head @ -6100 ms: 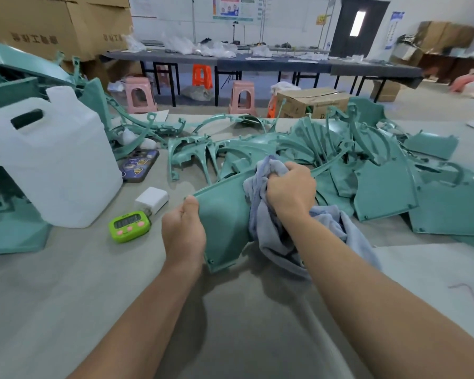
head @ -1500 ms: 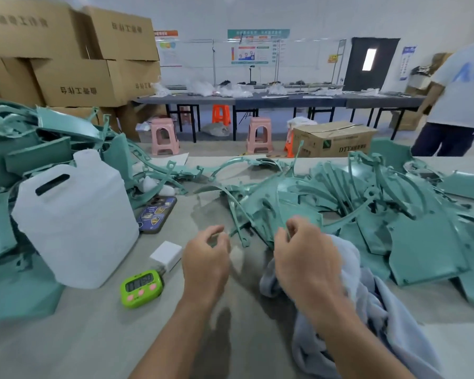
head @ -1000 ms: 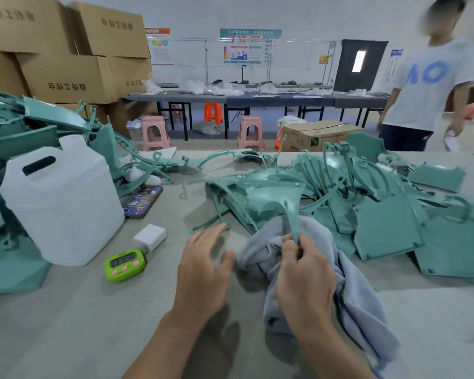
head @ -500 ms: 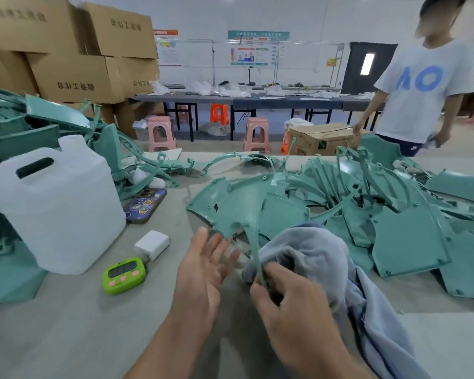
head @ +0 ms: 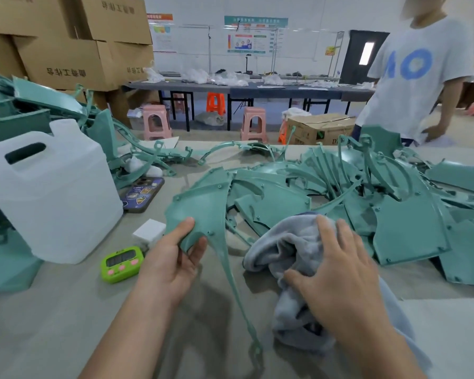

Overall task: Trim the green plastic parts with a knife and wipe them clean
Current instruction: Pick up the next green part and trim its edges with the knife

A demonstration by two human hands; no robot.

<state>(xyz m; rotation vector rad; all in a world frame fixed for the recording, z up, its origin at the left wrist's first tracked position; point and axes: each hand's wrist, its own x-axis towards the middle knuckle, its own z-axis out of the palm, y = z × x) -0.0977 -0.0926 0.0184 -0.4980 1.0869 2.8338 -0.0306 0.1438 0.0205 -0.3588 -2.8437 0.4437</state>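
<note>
Fingers [head: 187, 227] of left hand [head: 170, 266] pinching green part [head: 203, 203], right hand [head: 337, 274] on cloth [head: 279, 242]

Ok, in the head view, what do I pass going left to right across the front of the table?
White jug → green timer → left hand pinching a green plastic part → right hand resting on the grey cloth → flat green panel at the right.

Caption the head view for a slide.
Left hand pinches a green plastic part by its edge; right hand rests on a grey cloth on the table.
</note>
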